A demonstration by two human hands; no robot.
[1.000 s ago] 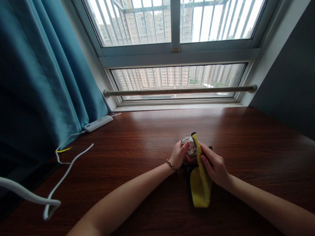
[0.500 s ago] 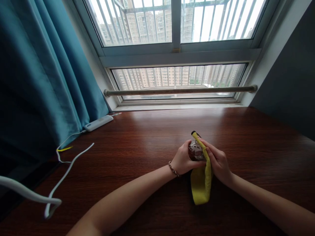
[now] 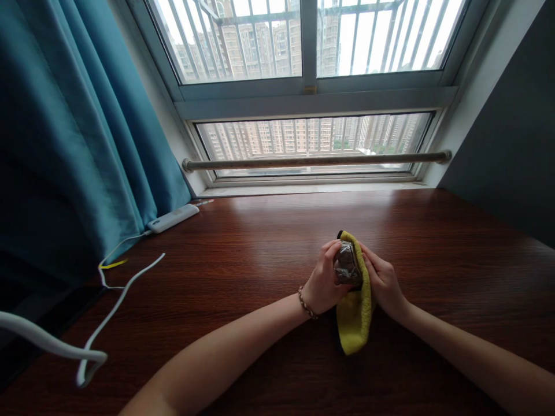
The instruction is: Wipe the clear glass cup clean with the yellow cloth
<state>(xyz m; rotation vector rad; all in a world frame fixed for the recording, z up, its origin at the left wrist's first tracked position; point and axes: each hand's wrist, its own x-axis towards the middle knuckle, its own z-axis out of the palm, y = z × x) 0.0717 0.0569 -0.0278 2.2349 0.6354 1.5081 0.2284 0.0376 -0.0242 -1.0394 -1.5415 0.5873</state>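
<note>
My left hand (image 3: 324, 279) is closed around the side of a small shiny, glass-like object (image 3: 347, 263), dark and reflective with a faceted look. Its exact kind cannot be made out. A yellow cloth (image 3: 356, 323) with a dark edge is pressed along the object's right side, and its lower part hangs down below. My right hand (image 3: 384, 283) grips the cloth against the object, with the fingers partly hidden behind the fabric. Both hands are held over the brown wooden table (image 3: 260, 242).
At the table's left edge lies a white power strip (image 3: 173, 218) with a white cable (image 3: 134, 283) curling toward the front left. A blue curtain (image 3: 99, 127) hangs beside it. Behind the table is a window with a horizontal rail (image 3: 312, 162).
The glass-like object has turned, and more of its shiny surface shows. My left thumb has shifted off the cloth's front, and the cloth's upper part has spread wider.
</note>
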